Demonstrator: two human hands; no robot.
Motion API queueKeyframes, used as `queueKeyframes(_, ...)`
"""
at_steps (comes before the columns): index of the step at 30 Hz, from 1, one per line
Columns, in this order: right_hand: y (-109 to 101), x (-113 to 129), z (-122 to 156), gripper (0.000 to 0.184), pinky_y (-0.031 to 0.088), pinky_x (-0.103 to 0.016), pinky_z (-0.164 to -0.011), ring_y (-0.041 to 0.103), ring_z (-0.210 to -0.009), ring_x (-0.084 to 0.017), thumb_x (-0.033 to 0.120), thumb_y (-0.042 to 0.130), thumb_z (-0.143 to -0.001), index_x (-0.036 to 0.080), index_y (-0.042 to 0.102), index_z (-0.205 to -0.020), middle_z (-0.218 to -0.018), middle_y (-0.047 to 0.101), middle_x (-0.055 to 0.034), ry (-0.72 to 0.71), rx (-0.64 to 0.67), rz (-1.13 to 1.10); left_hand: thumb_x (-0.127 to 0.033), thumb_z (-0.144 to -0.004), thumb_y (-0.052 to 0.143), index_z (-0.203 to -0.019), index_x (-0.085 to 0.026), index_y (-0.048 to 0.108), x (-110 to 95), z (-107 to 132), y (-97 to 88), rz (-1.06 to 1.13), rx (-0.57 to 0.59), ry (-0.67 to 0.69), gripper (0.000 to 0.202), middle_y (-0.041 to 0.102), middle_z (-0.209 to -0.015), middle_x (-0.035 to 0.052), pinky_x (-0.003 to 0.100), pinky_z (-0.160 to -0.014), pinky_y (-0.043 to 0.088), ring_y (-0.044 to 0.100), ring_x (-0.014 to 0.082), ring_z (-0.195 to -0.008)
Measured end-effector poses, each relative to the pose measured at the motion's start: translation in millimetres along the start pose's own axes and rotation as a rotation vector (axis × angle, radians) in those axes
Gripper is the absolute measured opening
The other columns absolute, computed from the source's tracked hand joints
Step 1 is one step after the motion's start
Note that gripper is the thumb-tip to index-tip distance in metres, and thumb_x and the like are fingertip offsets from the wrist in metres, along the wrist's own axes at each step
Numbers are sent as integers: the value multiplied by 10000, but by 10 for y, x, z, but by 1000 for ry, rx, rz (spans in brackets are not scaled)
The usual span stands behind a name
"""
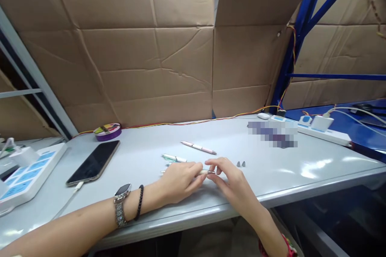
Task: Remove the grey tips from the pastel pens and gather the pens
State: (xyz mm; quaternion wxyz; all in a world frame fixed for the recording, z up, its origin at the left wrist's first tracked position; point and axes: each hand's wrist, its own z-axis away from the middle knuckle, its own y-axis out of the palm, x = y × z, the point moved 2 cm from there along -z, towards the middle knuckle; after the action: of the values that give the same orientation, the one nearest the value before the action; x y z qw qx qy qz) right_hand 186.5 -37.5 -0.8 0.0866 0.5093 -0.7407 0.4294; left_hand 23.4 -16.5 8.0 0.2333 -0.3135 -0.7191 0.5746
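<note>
Left hand point(181, 180): one pen point(204, 172) pinched; right hand point(233, 178): curled at the tip point(211, 172), hold unclear; two grey cones point(238, 164) already laid aside, other pens point(198, 147) left lying.

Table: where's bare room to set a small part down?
Bare: between the phone and the pens; behind the pens, right of the tape; right of the metal tips. Crowded: around the left hand and right hand; back right, by the power strip.
</note>
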Motion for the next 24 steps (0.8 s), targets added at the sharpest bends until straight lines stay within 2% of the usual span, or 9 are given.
queueKeyframes(4,-6,10,-1,217,470,-266,-737,555,-821,-142,94,500,-836,245,559,-980,-882,592,-8,-54,14,-4,-324,-940,273,-926,-189,527,-7,5,-12,43,-2,-9,287,621,-795,12,242,-552,362,576,168,-684)
queueKeyframes(7,-11,17,1,225,472,-255,-737,555,-824,-134,105,543,-813,247,557,-987,-869,595,2,-56,24,-2,-336,-933,293,-927,-200,551,10,2,-4,71,-4,-6,292,624,-777,5,236,-543,345,572,162,-668)
queueKeyframes(12,-6,14,12,245,493,-293,-739,587,-827,-161,185,560,-815,233,551,-1054,-899,626,-24,-19,34,-12,-390,-927,298,-764,-191,543,65,-9,12,115,-27,-33,355,570,-650,-14,227,-511,290,507,132,-571)
queueKeyframes(17,-2,-10,23,89,497,-270,-680,604,-754,-153,169,548,-830,215,622,-849,-776,640,-16,1,-54,-40,-399,-901,335,-588,-164,428,86,-27,-4,111,-93,-28,402,465,-543,-22,229,-481,219,390,104,-486)
queueKeyframes(24,1,24,30,137,502,-273,-632,585,-716,-149,129,515,-849,210,625,-835,-734,651,-21,-177,-114,-33,-358,-837,386,-544,-161,370,72,-28,-53,127,-143,7,354,421,-510,-21,228,-469,203,355,99,-475)
